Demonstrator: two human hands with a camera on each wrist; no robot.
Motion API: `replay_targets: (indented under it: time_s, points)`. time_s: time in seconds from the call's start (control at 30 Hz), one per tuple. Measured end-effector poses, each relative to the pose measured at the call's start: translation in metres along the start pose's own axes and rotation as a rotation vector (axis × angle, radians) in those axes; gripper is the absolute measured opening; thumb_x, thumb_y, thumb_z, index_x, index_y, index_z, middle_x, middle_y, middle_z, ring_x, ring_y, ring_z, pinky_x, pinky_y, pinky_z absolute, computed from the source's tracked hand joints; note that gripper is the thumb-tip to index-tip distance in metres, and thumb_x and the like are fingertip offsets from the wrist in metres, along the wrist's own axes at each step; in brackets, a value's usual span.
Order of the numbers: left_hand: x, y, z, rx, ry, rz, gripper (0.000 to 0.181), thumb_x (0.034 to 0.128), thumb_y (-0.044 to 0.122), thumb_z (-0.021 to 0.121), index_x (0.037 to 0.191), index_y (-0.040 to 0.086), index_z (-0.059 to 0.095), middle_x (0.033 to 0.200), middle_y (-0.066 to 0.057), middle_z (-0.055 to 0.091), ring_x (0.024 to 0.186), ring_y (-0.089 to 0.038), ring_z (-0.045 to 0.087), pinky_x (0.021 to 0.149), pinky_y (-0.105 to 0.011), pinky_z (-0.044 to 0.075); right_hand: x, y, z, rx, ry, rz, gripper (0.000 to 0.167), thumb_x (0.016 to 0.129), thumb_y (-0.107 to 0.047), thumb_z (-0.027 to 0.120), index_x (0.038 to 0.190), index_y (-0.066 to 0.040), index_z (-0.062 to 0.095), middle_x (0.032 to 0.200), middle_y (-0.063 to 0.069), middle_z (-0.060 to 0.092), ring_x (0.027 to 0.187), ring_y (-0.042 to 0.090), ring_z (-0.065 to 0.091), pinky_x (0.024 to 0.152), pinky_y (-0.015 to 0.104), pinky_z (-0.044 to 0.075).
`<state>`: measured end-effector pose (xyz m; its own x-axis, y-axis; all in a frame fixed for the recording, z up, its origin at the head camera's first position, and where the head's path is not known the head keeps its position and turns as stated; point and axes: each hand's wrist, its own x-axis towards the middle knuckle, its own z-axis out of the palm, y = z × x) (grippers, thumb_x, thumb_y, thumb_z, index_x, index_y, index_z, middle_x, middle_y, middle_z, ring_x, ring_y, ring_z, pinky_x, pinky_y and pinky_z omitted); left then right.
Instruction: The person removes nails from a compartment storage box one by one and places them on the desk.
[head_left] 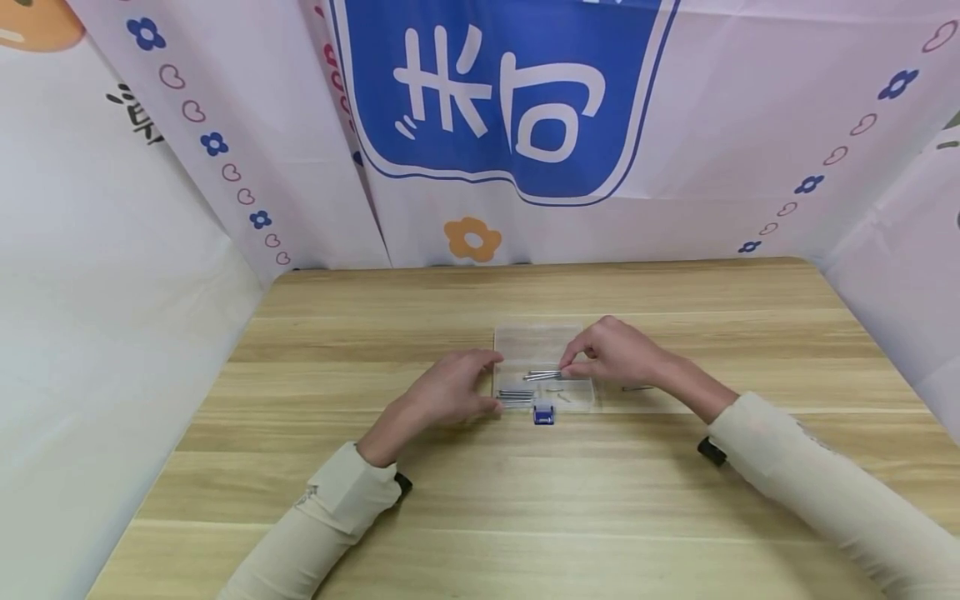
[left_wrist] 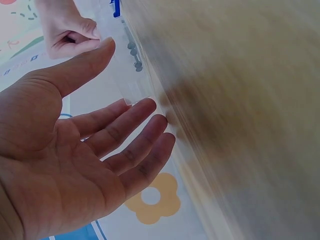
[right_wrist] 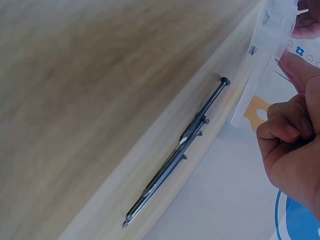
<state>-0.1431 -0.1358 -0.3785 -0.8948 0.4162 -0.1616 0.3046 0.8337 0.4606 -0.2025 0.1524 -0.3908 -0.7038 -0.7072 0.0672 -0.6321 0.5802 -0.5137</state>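
A clear plastic box (head_left: 581, 402) with compartments lies on the table, its lid (head_left: 525, 340) folded back and a blue latch (head_left: 543, 415) at the front. Long nails (head_left: 515, 394) lie in its left compartment; a few smaller ones (head_left: 562, 397) are in the right. Over the box, my right hand (head_left: 618, 350) pinches several long nails (head_left: 542, 376) between thumb and fingertips. My left hand (head_left: 453, 387) is at the box's left side with loosely extended fingers; in the left wrist view its palm (left_wrist: 65, 165) holds nothing. Contact with the box is unclear.
To the right of the box, more long nails (right_wrist: 170, 160) lie in a bundle on the wooden table (head_left: 480, 500). A printed cloth (head_left: 675, 225) hangs behind the table's far edge, with white cloth at both sides.
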Motion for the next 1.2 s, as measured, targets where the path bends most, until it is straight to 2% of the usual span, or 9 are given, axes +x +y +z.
replay_targets:
  time_s: [0.17, 0.4, 0.7, 0.87, 1.03, 1.2]
  points:
    - [0.0, 0.001, 0.0, -0.001, -0.002, -0.004, 0.072, 0.0896, 0.025, 0.09, 0.15, 0.003, 0.059, 0.135, -0.009, 0.072, 0.127, -0.026, 0.066, 0.112, -0.046, 0.053, 0.004, 0.0, 0.002, 0.013, -0.014, -0.004, 0.007, 0.097, -0.021, 0.081, 0.1, -0.019, 0.087, 0.085, -0.01, 0.079, 0.055, 0.003, 0.034, 0.055, 0.02, 0.027]
    - [0.001, -0.001, 0.001, -0.008, -0.006, -0.008, 0.071, 0.09, 0.025, 0.09, 0.151, 0.004, 0.059, 0.135, -0.009, 0.071, 0.125, -0.024, 0.066, 0.111, -0.045, 0.053, 0.01, 0.0, 0.009, 0.016, -0.039, -0.016, 0.006, 0.095, -0.019, 0.084, 0.099, -0.017, 0.088, 0.095, -0.003, 0.084, 0.053, 0.001, 0.031, 0.055, 0.018, 0.031]
    - [0.0, 0.0, 0.0, -0.009, -0.012, -0.008, 0.071, 0.0899, 0.024, 0.09, 0.151, 0.004, 0.059, 0.135, -0.009, 0.071, 0.126, -0.025, 0.065, 0.113, -0.046, 0.053, 0.014, 0.0, 0.012, 0.004, -0.044, -0.023, 0.008, 0.094, -0.016, 0.084, 0.101, -0.016, 0.088, 0.103, 0.001, 0.085, 0.057, 0.001, 0.041, 0.055, 0.019, 0.034]
    - [0.0, 0.001, 0.0, -0.009, -0.007, -0.002, 0.071, 0.0899, 0.024, 0.09, 0.15, 0.004, 0.059, 0.135, -0.01, 0.071, 0.126, -0.025, 0.066, 0.112, -0.047, 0.053, 0.014, -0.001, 0.012, 0.015, -0.054, -0.003, 0.012, 0.094, -0.014, 0.084, 0.105, -0.015, 0.087, 0.105, 0.004, 0.084, 0.052, 0.002, 0.036, 0.052, 0.019, 0.031]
    - [0.0, 0.001, 0.0, -0.008, -0.003, 0.001, 0.071, 0.0898, 0.024, 0.09, 0.15, 0.003, 0.059, 0.134, -0.01, 0.071, 0.124, -0.025, 0.066, 0.111, -0.046, 0.054, 0.015, -0.003, 0.012, -0.013, -0.066, 0.021, 0.011, 0.094, -0.015, 0.083, 0.104, -0.016, 0.087, 0.099, 0.0, 0.084, 0.053, 0.002, 0.034, 0.053, 0.019, 0.028]
    - [-0.001, 0.001, 0.0, -0.006, 0.001, 0.004, 0.071, 0.0896, 0.024, 0.09, 0.15, 0.003, 0.059, 0.133, -0.01, 0.072, 0.122, -0.024, 0.066, 0.11, -0.046, 0.054, 0.018, -0.005, 0.012, -0.046, -0.077, 0.018, 0.006, 0.094, -0.017, 0.084, 0.098, -0.019, 0.088, 0.096, -0.005, 0.084, 0.058, 0.004, 0.038, 0.056, 0.021, 0.032]
